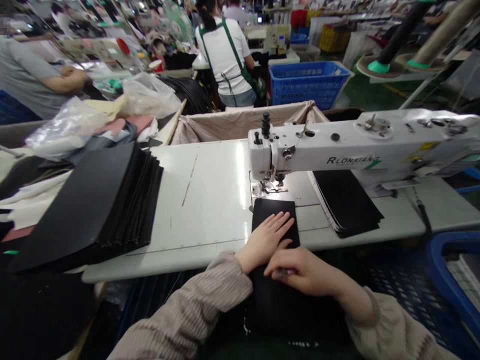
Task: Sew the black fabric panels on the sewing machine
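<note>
A black fabric panel (pixel 275 206) lies at the front of the sewing machine (pixel 315 147), its far end close to the presser foot and its near end hanging over the table edge towards my lap. Flat on the panel rests my left hand (pixel 264 237), fingers stretched out and pointing away from me. Just nearer to me, my right hand (pixel 305 270) is closed over the same panel with its fingers curled. Something small and greyish shows between those fingers, too hidden to name. A loose white thread hangs at the panel's left side.
A tall stack of black panels (pixel 86 200) stands left on the table (pixel 202 195). More black pieces (pixel 345 202) lie under the machine arm. A blue basket (pixel 438 255) is at right; a blue crate (pixel 307 80) stands behind. Co-workers sit further back.
</note>
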A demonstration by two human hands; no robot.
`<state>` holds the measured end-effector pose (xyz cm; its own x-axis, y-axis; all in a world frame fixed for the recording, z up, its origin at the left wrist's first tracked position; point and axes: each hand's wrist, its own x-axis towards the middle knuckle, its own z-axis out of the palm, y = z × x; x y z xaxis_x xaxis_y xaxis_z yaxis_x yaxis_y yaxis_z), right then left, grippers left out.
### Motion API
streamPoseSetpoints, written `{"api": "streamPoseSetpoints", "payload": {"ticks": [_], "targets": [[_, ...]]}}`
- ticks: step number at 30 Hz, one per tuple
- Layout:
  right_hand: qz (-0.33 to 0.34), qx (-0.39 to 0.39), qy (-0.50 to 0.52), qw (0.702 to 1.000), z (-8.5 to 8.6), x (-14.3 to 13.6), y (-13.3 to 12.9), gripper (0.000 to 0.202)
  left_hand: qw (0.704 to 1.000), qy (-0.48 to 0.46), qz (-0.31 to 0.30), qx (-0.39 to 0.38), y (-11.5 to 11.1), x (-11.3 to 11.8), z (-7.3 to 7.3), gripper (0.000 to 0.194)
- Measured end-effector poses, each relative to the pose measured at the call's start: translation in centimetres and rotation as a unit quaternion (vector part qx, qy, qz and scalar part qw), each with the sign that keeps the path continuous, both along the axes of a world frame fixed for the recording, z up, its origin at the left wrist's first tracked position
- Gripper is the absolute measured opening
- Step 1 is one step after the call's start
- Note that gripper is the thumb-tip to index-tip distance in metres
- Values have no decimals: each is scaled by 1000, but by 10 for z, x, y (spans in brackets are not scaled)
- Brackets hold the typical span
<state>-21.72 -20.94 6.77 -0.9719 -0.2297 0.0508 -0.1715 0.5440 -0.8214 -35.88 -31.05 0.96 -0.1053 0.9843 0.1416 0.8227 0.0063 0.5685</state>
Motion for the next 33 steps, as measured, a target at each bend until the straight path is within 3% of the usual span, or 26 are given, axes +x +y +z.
{"api": "streamPoseSetpoints", "payload": {"ticks": [1, 4, 7, 9, 12, 17, 22, 33], "targets": [[-47, 13, 23, 999, -6, -17, 7, 24, 999, 38, 21, -9, -15, -4, -4, 58], [-158, 159, 63, 972, -25, -71, 29, 36, 990, 101, 95, -29, -59, -19, -7, 55], [-182, 284, 71, 939, -39, -111, 43, 47, 984, 118, 123, -53, -86, -37, 0, 52], [-176, 331, 70, 924, -45, -120, 49, 50, 984, 116, 124, -60, -91, -48, 3, 51], [-172, 358, 71, 915, -52, -112, 57, 48, 984, 117, 125, -59, -83, -62, 6, 50], [-206, 382, 48, 900, -60, -91, 67, 45, 986, 122, 104, -48, -48, -79, 9, 56], [-213, 398, 35, 892, -60, -94, 64, 47, 986, 131, 94, -35, -22, -89, 7, 67], [-194, 410, 28, 891, -59, -95, 66, 48, 989, 126, 76, -28, -14, -92, 2, 66]]}}
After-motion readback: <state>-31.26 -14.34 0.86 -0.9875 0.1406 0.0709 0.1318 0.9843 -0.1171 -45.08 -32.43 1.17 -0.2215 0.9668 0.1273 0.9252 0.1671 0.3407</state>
